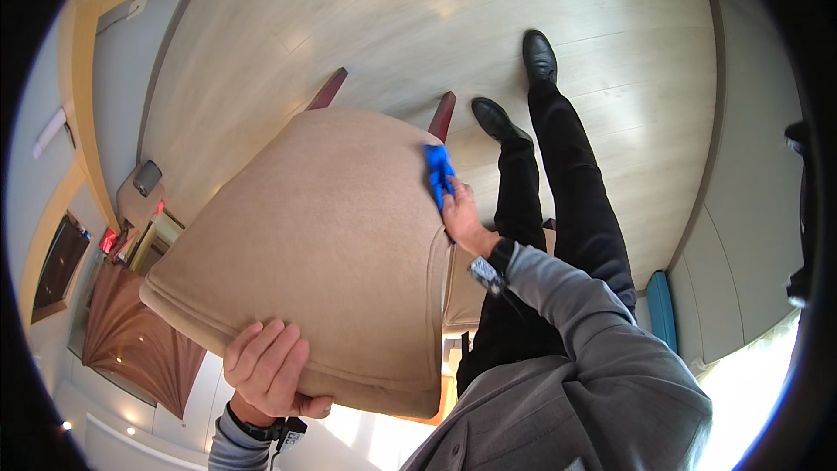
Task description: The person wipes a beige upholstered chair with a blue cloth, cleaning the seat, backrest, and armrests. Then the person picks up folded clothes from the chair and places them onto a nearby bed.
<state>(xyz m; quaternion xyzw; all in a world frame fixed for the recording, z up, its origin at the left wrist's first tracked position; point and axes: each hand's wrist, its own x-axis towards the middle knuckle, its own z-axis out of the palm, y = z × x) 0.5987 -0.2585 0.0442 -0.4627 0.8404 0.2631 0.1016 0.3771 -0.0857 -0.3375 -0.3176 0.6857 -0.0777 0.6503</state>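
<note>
A tan upholstered chair [314,227] fills the middle of the view, its broad padded backrest toward me and two dark red legs showing beyond it. My left hand [272,371] is closed over the backrest's top edge, with the fingers on the tan fabric. At the right side of the backrest, my right hand [466,220] holds a blue cloth [438,166] against the edge seam. Part of the cloth lies hidden under the fingers. Beside the right wrist, a piece of the tan seat [464,296] shows behind the backrest.
My legs in black trousers [571,166] stand right of the chair on a pale wood-look floor [418,9]. Brown draped fabric [144,331] hangs at the left, near a light wooden frame [74,78]. A teal flat-sided object [661,310] stands by the right wall.
</note>
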